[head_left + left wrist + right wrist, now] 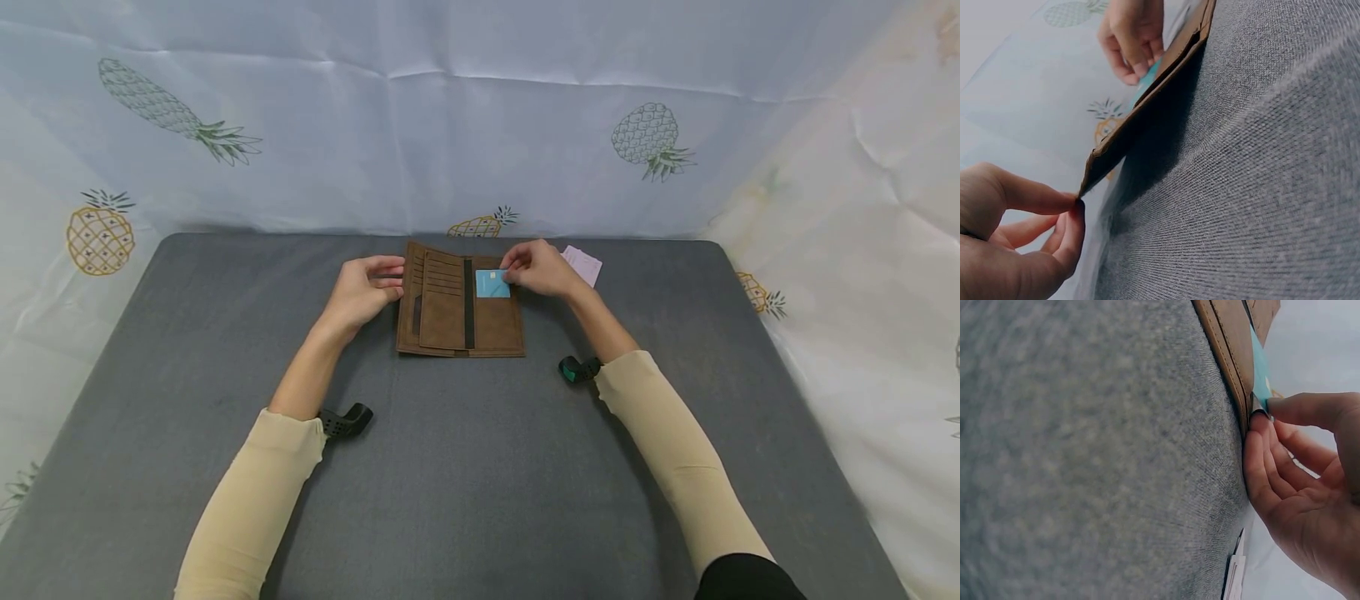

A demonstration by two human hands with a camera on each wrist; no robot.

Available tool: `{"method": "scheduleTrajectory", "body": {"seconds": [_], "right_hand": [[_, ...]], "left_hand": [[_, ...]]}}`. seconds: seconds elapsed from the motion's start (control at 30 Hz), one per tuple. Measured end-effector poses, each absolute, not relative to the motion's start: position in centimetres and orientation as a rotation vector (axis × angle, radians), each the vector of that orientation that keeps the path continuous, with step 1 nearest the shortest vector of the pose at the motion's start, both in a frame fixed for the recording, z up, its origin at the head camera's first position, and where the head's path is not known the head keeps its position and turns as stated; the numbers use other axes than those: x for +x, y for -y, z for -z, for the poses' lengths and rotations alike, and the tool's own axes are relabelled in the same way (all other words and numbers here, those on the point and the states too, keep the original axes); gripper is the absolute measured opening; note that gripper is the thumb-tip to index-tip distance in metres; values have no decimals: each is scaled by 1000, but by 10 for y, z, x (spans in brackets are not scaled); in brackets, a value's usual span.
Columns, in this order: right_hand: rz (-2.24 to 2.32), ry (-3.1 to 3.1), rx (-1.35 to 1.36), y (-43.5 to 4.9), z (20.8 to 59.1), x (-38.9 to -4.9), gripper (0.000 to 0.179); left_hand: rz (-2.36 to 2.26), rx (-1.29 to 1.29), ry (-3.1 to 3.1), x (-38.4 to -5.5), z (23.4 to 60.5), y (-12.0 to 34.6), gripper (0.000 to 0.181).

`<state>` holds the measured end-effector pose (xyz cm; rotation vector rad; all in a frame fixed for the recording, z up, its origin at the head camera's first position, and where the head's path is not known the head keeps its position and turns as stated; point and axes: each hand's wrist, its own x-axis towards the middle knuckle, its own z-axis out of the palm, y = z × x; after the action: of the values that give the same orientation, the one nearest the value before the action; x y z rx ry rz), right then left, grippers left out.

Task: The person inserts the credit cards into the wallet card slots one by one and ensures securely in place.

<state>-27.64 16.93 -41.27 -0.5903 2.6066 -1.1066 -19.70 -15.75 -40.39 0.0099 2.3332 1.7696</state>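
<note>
Over the right-hand panel of an open brown leather-look wallet (498, 327), near the far edge of the grey cloth-covered table (450, 467), is a light-blue rectangular card (491, 285), its right edge pinched by the right hand (543, 268); whether a slot holds its lower edge is unclear. Well apart from that hand, the left hand (360, 292) pinches the wallet's left edge, while a pale pink rectangular slip (582, 265) lies partly behind the right wrist. Good handling probably calls for sliding the card straight and level, corners unbent, with the wallet steadied.
</note>
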Motion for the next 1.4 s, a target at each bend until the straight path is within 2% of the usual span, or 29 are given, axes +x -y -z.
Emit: {"method": "scheduleTrajectory", "body": {"seconds": [1.03,1.4], "right_hand": [[1004,-2548,-607,-172,410,-272,13],[1193,-2537,-668,-184,418,-269,16]], "left_hand": [[-1770,9,-2336,-196,404,157,54],[-1778,-15,-2313,-195,405,156,54]]}}
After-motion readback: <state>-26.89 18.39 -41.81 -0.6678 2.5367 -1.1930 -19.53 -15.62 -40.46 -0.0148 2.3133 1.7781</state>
